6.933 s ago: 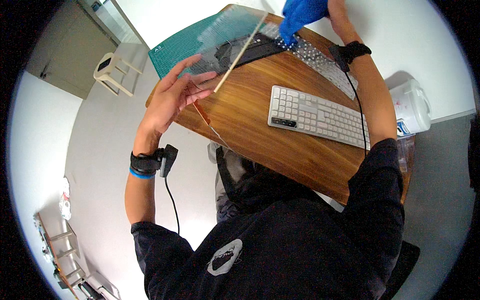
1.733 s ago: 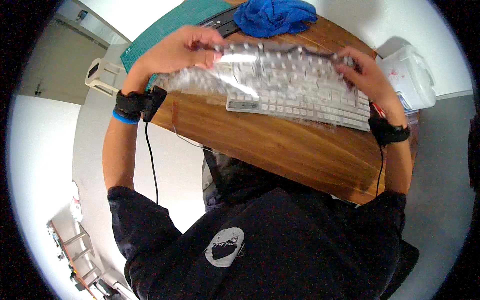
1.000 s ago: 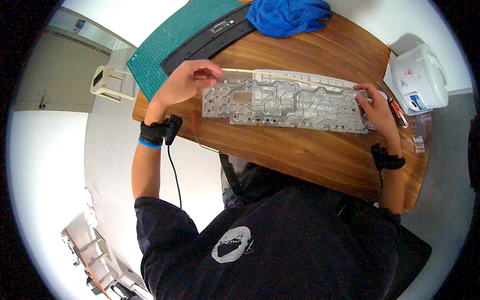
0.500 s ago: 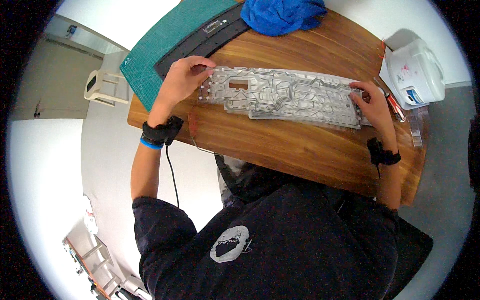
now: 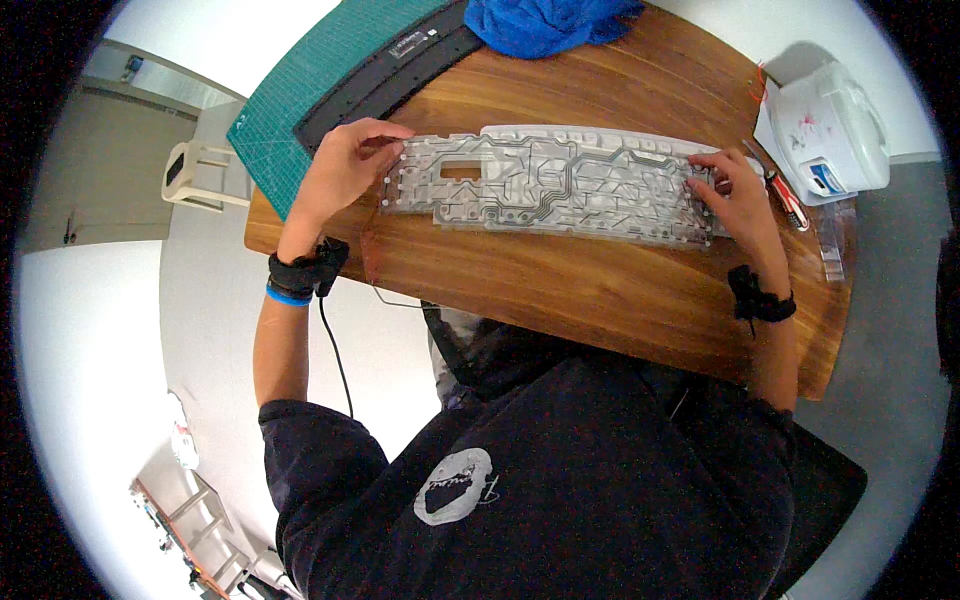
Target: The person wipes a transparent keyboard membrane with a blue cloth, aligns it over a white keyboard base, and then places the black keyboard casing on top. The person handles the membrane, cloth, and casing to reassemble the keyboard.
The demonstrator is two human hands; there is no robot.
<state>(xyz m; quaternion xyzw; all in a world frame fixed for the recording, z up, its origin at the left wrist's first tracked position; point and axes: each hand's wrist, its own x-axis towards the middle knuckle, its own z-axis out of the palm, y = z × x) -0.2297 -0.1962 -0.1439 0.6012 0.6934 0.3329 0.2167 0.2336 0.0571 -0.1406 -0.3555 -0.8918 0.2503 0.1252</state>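
A clear keyboard membrane sheet (image 5: 540, 185) with grey printed traces stretches between my hands above the wooden table. My left hand (image 5: 350, 165) pinches its upper left corner between thumb and fingers. At the opposite end, my right hand (image 5: 728, 192) has thumb and fingers closed on the right edge. Behind and partly under the sheet lies a white keyboard part (image 5: 620, 140), showing mostly along its far edge. A rectangular cutout in the sheet's left half lets the wood show through. Whether the sheet touches the keyboard part I cannot tell.
A long black keyboard panel (image 5: 385, 75) lies on a green cutting mat (image 5: 275, 125) at the back left. Beyond is a crumpled blue cloth (image 5: 550, 22). At right are a white lidded container (image 5: 825, 130), a red-and-black tool (image 5: 787, 203) and a clear strip (image 5: 831, 250).
The membrane sheet has shifted slightly left and toward me relative to the white keyboard part, whose far edge shows more now. Both hands keep their pinch. The whole view has shifted a little.
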